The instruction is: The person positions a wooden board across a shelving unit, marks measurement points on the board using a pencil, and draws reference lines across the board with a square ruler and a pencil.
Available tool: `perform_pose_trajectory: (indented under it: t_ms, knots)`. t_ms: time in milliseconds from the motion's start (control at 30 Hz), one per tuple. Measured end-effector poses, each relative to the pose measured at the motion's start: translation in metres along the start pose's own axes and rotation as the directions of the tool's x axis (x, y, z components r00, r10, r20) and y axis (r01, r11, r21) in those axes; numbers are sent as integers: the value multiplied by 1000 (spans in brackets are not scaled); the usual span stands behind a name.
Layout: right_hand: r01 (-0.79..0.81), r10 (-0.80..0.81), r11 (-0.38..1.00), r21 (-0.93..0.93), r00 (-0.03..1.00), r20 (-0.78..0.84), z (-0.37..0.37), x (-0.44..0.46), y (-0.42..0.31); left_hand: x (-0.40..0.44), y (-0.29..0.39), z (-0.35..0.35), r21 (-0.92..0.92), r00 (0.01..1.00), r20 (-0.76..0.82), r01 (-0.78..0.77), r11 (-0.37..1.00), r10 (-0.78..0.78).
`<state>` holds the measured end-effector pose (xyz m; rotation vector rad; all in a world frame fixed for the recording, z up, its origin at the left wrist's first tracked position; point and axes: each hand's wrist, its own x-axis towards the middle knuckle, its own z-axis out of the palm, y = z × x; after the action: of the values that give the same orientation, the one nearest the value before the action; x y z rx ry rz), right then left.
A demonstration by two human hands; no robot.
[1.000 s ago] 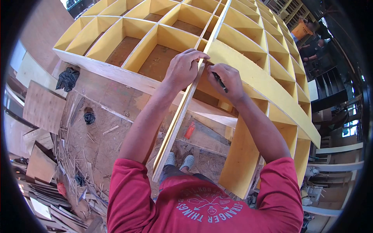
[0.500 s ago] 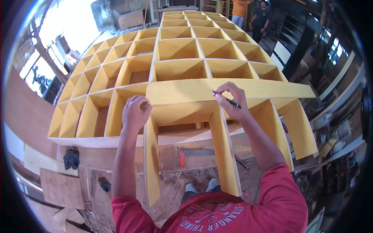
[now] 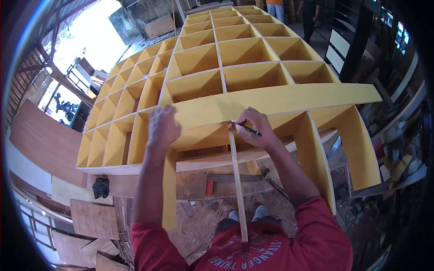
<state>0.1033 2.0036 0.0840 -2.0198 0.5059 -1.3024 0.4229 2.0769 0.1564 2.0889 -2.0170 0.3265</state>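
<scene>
A long yellow board (image 3: 298, 97) lies across the near part of a big yellow wooden grid frame (image 3: 221, 67). My right hand (image 3: 258, 128) is closed around a dark pen (image 3: 251, 131). The pen's tip is at the board's near edge, close to the top of an upright divider panel (image 3: 238, 185). By the board's left end is my left hand (image 3: 163, 128), smeared by motion, so its fingers are unclear. Below it stands another yellow panel (image 3: 170, 194).
More yellow panels (image 3: 359, 149) project toward me on the right. Under the frame, a red-ended tool (image 3: 209, 186) lies above the littered floor. Plywood sheets (image 3: 94, 219) lean at the left. Two people (image 3: 309, 18) stand beyond the frame.
My right hand has moved with the pen from over the board to its near edge by the divider. My left hand stays near the board's left end. The view has shifted.
</scene>
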Motion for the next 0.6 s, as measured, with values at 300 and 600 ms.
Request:
perform_pose_trajectory:
  t_ms: [300, 600]
  knots:
    - [246, -255, 964, -102, 964, -81, 2, -10, 8, 20, 71, 61, -170, 984, -116, -154, 973, 135]
    - [338, -362, 911, -237, 930, -67, 9, -14, 17, 17, 82, 44, -133, 989, -79, -138, 981, 128]
